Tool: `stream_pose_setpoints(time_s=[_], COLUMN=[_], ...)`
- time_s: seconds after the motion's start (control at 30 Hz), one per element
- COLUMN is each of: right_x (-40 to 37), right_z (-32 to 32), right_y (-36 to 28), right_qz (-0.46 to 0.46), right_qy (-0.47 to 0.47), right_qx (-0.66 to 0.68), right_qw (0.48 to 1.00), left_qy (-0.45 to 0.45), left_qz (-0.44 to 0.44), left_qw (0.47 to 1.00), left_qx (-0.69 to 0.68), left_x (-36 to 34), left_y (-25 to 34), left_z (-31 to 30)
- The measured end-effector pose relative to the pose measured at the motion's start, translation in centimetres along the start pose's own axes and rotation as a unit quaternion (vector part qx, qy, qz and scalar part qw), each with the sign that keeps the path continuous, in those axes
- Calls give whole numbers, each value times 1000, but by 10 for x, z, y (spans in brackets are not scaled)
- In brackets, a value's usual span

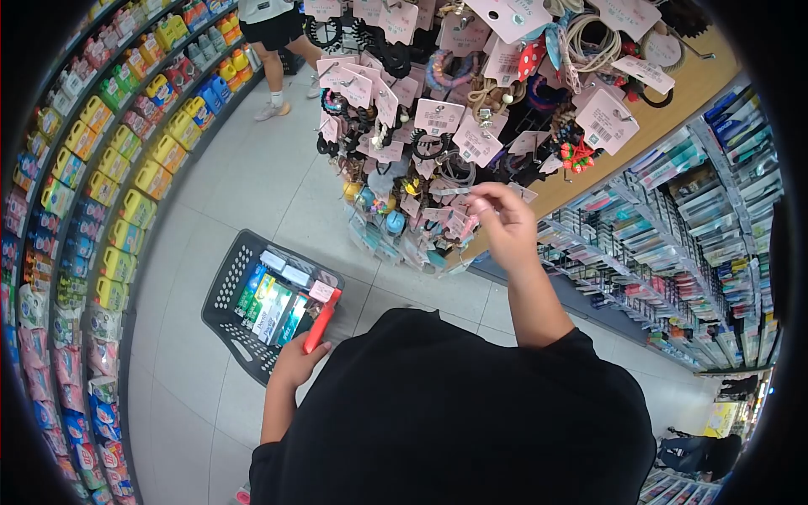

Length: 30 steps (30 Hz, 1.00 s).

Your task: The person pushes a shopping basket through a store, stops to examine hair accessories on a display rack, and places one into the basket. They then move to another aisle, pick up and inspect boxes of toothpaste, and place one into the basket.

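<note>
Head view: left hand (pixel 295 362) grasps a basket (pixel 225 290) by its red handle (pixel 321 321); right hand (pixel 508 231), beside hair ties (pixel 431 143), grip unclear.

Premises: a shop, self-service type. Tiered shelves (pixel 127 362) along the left carry repeated rows of like products, yellow jugs (pixel 119 263) among them. Hair ties (pixel 439 74) hang densely on display, with pink cards (pixel 438 118), several printed with barcodes. Racks (pixel 730 172) at right hold close-packed packaged goods, labels too small to read. A perforated shopping basket (pixel 225 295) containing boxed items (pixel 274 308) shows over pale floor tiles (pixel 181 396). Another person (pixel 273 71) stands in the aisle, partly in view.
</note>
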State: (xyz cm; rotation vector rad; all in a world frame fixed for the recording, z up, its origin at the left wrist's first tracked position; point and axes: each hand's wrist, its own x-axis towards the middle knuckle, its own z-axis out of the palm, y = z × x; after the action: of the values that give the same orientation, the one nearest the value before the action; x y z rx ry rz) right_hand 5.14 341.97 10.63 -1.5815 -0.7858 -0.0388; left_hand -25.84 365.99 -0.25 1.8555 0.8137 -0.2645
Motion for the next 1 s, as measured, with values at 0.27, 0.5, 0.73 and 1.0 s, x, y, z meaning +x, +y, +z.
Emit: stream_pose_setpoints(time_s=[0.27,0.5,0.73,1.0], right_x=[31,41,60,70], right_z=[15,39,55,56], right_y=[-25,-24,-11,-4], right_qz=[129,192,164,169], right_qy=[-11,-11,62,43], right_qx=[100,73,63,81], right_qw=[987,979,983,981], left_qy=[1,-1,-2,5], left_qz=[1,-13,-4,-10], left_qw=[1000,1000,999,998], left_qx=[-6,25,44,68], left_x=[-2,-5,-3,-6], left_y=[3,13,7,11], left_z=[-1,-4,-5,-5])
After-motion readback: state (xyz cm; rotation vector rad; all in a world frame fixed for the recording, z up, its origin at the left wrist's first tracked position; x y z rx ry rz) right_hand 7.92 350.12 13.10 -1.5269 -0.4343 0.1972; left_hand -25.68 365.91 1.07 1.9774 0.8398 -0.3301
